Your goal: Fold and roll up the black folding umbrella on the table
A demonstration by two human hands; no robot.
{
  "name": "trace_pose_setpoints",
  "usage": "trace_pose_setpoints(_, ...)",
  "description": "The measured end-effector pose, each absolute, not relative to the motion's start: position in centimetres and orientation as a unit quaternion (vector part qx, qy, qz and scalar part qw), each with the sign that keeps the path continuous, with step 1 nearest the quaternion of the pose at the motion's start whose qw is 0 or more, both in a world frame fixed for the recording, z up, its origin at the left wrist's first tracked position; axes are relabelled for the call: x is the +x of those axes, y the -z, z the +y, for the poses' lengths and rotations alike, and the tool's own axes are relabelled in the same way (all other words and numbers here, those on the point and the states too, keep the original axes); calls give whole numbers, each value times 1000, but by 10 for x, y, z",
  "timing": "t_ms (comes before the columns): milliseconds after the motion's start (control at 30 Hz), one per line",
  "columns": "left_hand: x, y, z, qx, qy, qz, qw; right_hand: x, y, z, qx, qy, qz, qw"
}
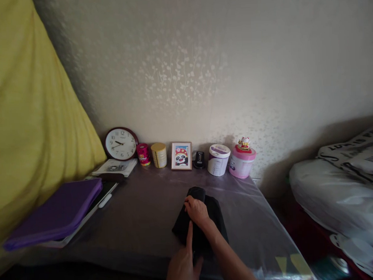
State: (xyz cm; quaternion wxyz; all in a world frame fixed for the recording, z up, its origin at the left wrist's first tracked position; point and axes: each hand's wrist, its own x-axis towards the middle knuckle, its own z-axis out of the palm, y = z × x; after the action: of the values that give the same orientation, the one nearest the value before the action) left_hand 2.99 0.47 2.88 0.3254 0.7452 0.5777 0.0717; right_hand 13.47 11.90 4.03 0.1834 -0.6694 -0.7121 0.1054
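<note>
A folded black cloth item [215, 210], its exact kind unclear, lies on the table near the front edge. My right hand [196, 209] is on top of it, with fingers curled onto the upper fold of the fabric. Below and to the left, my left hand [183, 264] is at the near side of the cloth, index finger stretched toward it and thumb held apart. Its other fingers are partly hidden and slightly blurred. My right forearm covers part of the cloth's near end.
Along the wall stand a clock [121, 144], a pink can [143, 154], a yellow-lidded tin [159, 155], a framed panda picture [181, 155], a small black device [199, 160] and two tubs [218, 160]. A purple folder [56, 210] lies left. White bags [335, 200] sit right of the table [140, 215].
</note>
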Motion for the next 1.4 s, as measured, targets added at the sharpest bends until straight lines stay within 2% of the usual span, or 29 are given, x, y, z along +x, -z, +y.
trace_pose_setpoints(233, 35, -18, 10, 743, -52, 592, 309, 150, -41, 74, -482, -138, -807, 311)
trace_pose_setpoints(400, 38, -13, 10, 731, -33, 611, 303, 159, -31, 62, -419, -116, -840, 325)
trace_pose_setpoints(700, 41, -17, 10, 700, -20, 645, 307, 177, -19, 144, -483, -59, -833, 265)
trace_pose_setpoints(833, 40, -18, 10, 698, -24, 638, 325, 183, -21, 168, -540, -75, -798, 255)
trace_pose_setpoints(1033, 40, -16, 11, 698, -27, 641, 317, 203, -18, 179, -639, -92, -708, 286)
trace_pose_setpoints(1200, 40, -19, 9, 715, -26, 635, 292, 251, -6, 148, -730, -103, -591, 327)
trace_pose_setpoints(1400, 39, -18, 7, 720, -43, 635, 276, 263, 2, 98, -706, -138, -563, 407)
